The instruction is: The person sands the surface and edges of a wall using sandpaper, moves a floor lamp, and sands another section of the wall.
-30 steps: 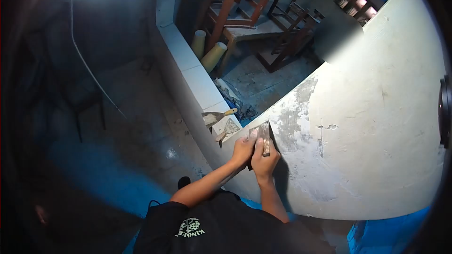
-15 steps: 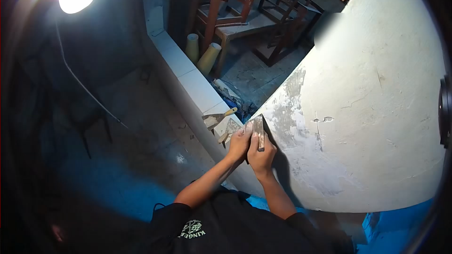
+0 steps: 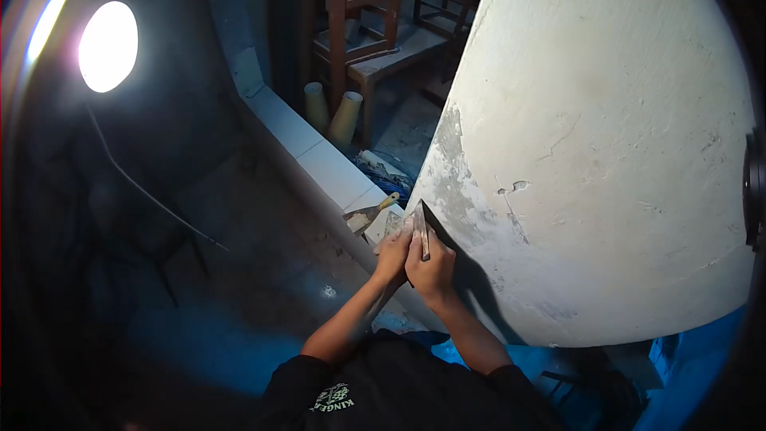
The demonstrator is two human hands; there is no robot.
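My right hand (image 3: 432, 270) is closed around a flat metal scraper (image 3: 422, 231), its blade tilted upward close to the lower corner of the white wall (image 3: 606, 175). Pressed close beside it, my left hand (image 3: 391, 257) is also closed, with its fingers at the scraper's left side; part of that grip is hidden. A putty knife (image 3: 363, 218) with a yellowish handle lies on the white-tiled ledge (image 3: 335, 175), left of my hands. A greyish flat piece (image 3: 393, 223) shows just behind my left hand. Rough grey filler patches (image 3: 456, 172) mark the wall near its edge.
A bright lamp (image 3: 108, 46) with a hanging cord shines at the upper left. Beyond the ledge stand a table (image 3: 383, 60) bearing upturned chairs (image 3: 363, 24) and two yellowish vases (image 3: 346, 118). The wall has a small chipped hole (image 3: 520, 186).
The view has shifted, so the wall covers more of the room behind and the lamp sits lower. My hands stay together on the scraper, whose blade now appears narrower and more edge-on.
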